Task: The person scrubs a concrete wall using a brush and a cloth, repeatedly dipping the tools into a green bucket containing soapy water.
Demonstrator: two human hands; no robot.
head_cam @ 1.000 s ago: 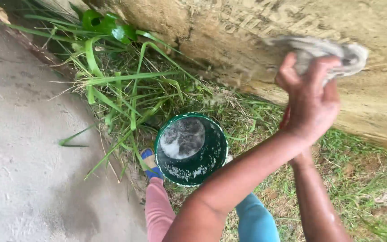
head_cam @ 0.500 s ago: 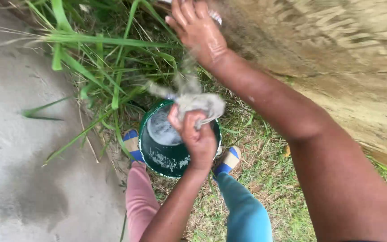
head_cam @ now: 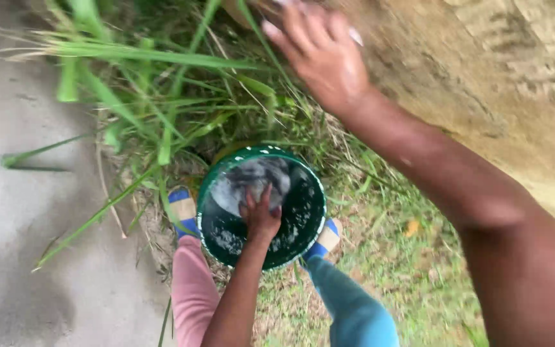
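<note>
While the left hand [head_cam: 261, 215] reaches down into the green bucket [head_cam: 309, 222], its fingers are spread and pressed onto a grey cloth [head_cam: 252, 180] lying in the soapy water; fingers are bent over the cloth, but can't tell if they actually clamp it. Bucket stands on the ground between the person's two feet, blue sandals [head_cam: 182, 209] either side of it, pink trouser leg [head_cam: 193, 292] on the left, blue trouser leg [head_cam: 354, 308] on the right. Foam clings to the bucket's inner wall. Grey concrete [head_cam: 27, 244] runs along the left edge of the ground, thin grass [head_cam: 412, 270] on the right. Farther out, long green blades [head_cam: 142, 96] arch over the bucket's far rim. Right hand [head_cam: 319, 54] is up against the rough tan wall [head_cam: 515, 83], fingers open and flat, gripping nothing visible; blurred.
</note>
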